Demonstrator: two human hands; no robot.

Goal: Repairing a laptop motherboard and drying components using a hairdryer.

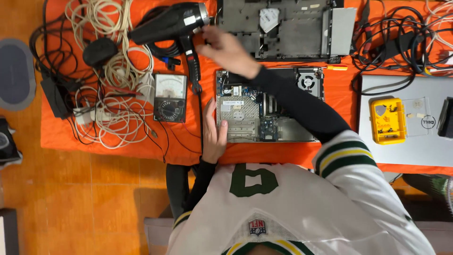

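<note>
Right now, 2 hands work over an orange-covered desk [283,153]. The left hand [213,134] lies flat, fingers spread narrow, on the left edge of an opened laptop base [269,106] with its circuit board bare. The right hand [226,49] reaches up and left, fingers loosely open, touching the rear of a black hair dryer [172,23]. Just left of the left hand sits an analog multimeter [170,97]; farther left lie tangled white cables [113,71].
</note>
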